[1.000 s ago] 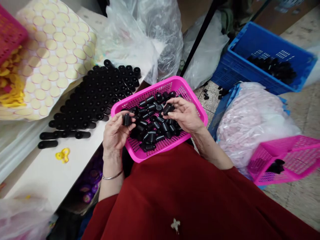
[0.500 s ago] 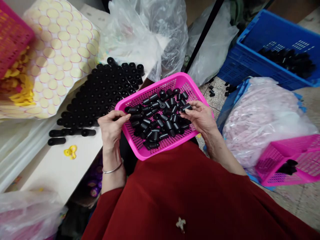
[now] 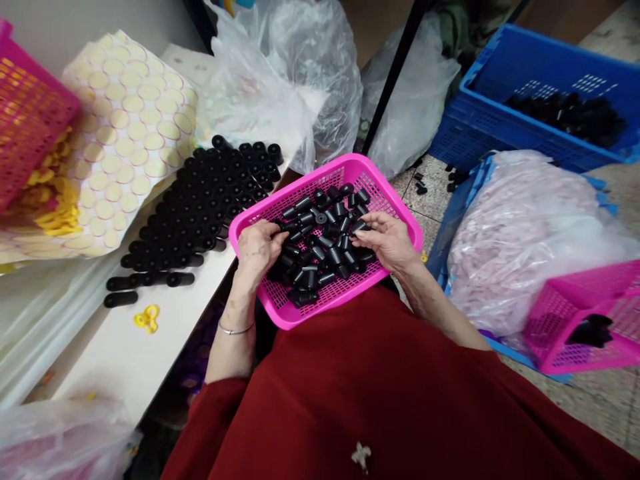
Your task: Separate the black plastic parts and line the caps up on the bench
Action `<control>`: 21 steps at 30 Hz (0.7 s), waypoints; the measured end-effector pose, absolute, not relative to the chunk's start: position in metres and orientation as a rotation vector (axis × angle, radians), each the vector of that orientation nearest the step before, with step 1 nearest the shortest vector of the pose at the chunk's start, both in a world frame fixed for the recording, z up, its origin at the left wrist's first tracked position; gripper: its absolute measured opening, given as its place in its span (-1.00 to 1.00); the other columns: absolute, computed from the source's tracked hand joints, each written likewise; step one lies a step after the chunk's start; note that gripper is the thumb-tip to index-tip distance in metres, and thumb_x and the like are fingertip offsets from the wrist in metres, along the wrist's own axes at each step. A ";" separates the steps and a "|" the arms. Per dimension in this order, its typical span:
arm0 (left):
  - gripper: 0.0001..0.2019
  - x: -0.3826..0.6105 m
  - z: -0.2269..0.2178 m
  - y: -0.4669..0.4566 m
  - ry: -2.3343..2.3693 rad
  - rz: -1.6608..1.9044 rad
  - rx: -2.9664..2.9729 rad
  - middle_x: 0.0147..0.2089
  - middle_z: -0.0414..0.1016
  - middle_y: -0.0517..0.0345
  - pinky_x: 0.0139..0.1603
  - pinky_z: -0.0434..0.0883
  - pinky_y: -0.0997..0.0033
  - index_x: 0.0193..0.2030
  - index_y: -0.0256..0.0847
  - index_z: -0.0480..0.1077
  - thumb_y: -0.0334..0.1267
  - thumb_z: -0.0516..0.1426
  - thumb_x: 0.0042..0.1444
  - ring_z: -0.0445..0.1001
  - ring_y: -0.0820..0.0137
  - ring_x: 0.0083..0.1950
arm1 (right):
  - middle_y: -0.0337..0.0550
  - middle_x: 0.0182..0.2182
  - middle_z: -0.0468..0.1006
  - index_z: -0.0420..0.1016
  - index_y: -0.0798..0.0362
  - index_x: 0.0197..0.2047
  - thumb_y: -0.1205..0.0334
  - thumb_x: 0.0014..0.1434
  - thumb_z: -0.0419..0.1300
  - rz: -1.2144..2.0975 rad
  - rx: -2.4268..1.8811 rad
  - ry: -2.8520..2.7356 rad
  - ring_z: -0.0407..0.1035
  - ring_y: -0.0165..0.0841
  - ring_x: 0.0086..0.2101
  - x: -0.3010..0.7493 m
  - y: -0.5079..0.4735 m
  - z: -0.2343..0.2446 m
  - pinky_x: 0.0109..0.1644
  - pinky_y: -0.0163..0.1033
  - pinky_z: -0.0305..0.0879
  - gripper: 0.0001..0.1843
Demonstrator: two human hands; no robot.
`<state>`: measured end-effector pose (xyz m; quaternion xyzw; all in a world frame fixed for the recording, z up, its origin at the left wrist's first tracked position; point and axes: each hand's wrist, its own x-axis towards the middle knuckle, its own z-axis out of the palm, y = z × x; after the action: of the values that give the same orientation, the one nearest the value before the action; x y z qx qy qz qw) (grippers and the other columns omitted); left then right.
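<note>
A pink basket (image 3: 300,192) rests on my lap over a red garment, holding a loose pile of several black caps (image 3: 320,252). My left hand (image 3: 256,251) is over the basket's left side. Its fingers curl down and pinch a cap at the edge of the pile. My right hand (image 3: 389,241) lies on the right side of the pile, with thumb and fingers closed round a black cap (image 3: 358,227). A thin bangle (image 3: 235,329) circles my left wrist.
Rows of upright black caps (image 3: 210,193) fill the white table at left, beside a sheet of round stickers (image 3: 125,127), a yellow ring piece (image 3: 147,319) and a pink basket of yellow parts (image 3: 30,127). Plastic bags (image 3: 300,73), a blue crate (image 3: 525,73) and another pink basket (image 3: 590,313) crowd the floor.
My left hand came back from the table edge into the basket's pile. My right hand shifted slightly left, still pinching a cap.
</note>
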<state>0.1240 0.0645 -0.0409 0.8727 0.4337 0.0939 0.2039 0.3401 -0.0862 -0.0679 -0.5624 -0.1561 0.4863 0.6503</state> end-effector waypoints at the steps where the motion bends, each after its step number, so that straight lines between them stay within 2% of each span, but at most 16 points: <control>1: -0.79 0.130 -0.040 0.067 1.191 0.194 2.469 -0.30 0.50 0.02 -0.14 0.34 0.30 -0.36 -0.23 0.51 -0.20 0.10 0.13 0.47 0.24 -0.19 | -0.37 -0.47 0.50 0.41 0.05 -0.31 0.21 -0.32 0.53 1.105 -1.276 -0.352 0.47 -0.48 -0.50 0.339 -0.086 -0.068 -0.39 -0.31 0.50 -0.49; 4: -0.78 0.148 -0.038 0.076 1.113 -0.072 2.553 -0.18 0.53 -0.05 -0.07 0.34 0.21 -0.20 -0.23 0.52 -0.26 0.09 0.08 0.47 0.11 -0.07 | -0.37 -0.47 0.52 0.42 0.06 -0.31 0.22 -0.32 0.53 1.114 -1.276 -0.347 0.47 -0.49 -0.50 0.337 -0.086 -0.068 -0.40 -0.33 0.50 -0.50; 7: -0.71 0.158 -0.036 0.082 0.988 -0.290 2.583 -0.16 0.53 -0.08 -0.07 0.35 0.20 -0.12 -0.25 0.51 -0.35 0.10 0.00 0.47 0.08 -0.07 | -0.37 -0.48 0.52 0.42 0.06 -0.29 0.22 -0.32 0.52 1.120 -1.282 -0.342 0.49 -0.48 -0.51 0.337 -0.088 -0.071 -0.41 -0.34 0.49 -0.49; 9: -0.70 0.158 -0.034 0.084 0.904 -0.372 2.579 -0.20 0.53 -0.06 -0.09 0.35 0.23 -0.15 -0.26 0.52 -0.38 0.09 -0.04 0.47 0.11 -0.11 | -0.38 -0.50 0.52 0.42 0.06 -0.28 0.22 -0.33 0.52 1.121 -1.282 -0.328 0.49 -0.46 -0.51 0.338 -0.090 -0.073 -0.41 -0.33 0.49 -0.48; 12: -0.77 0.150 -0.027 0.084 0.774 -0.465 2.479 -0.32 0.53 0.00 -0.17 0.35 0.26 -0.29 -0.24 0.56 -0.33 0.08 -0.03 0.46 0.19 -0.22 | -0.38 -0.52 0.52 0.41 0.06 -0.28 0.23 -0.34 0.52 1.124 -1.275 -0.315 0.49 -0.46 -0.52 0.339 -0.092 -0.075 -0.42 -0.33 0.49 -0.47; 16: -0.79 0.135 -0.020 0.083 0.735 -0.364 2.280 -0.46 0.50 0.13 -0.28 0.30 0.35 -0.44 -0.19 0.56 -0.24 0.09 0.01 0.41 0.31 -0.36 | -0.37 -0.51 0.53 0.42 0.07 -0.29 0.23 -0.33 0.52 1.128 -1.276 -0.306 0.48 -0.47 -0.53 0.340 -0.093 -0.076 -0.43 -0.35 0.48 -0.49; 19: -0.79 0.129 -0.020 0.087 0.938 -0.201 2.216 -0.51 0.47 0.17 -0.36 0.27 0.38 -0.41 -0.21 0.57 -0.21 0.11 0.02 0.35 0.37 -0.45 | -0.38 -0.52 0.52 0.42 0.06 -0.29 0.23 -0.33 0.52 1.141 -1.275 -0.304 0.49 -0.47 -0.52 0.339 -0.092 -0.078 -0.42 -0.34 0.48 -0.49; 21: -0.78 0.130 -0.023 0.092 1.066 -0.080 2.234 -0.47 0.51 0.16 -0.35 0.28 0.38 -0.34 -0.22 0.58 -0.22 0.12 0.03 0.38 0.36 -0.43 | -0.38 -0.52 0.51 0.43 0.06 -0.29 0.23 -0.32 0.52 1.146 -1.267 -0.316 0.48 -0.47 -0.52 0.339 -0.092 -0.079 -0.41 -0.33 0.49 -0.50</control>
<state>0.1299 0.0920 -0.0227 0.8526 0.4068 -0.0307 0.3264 0.3387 -0.0916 -0.0793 -0.5568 -0.1388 0.5034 0.6459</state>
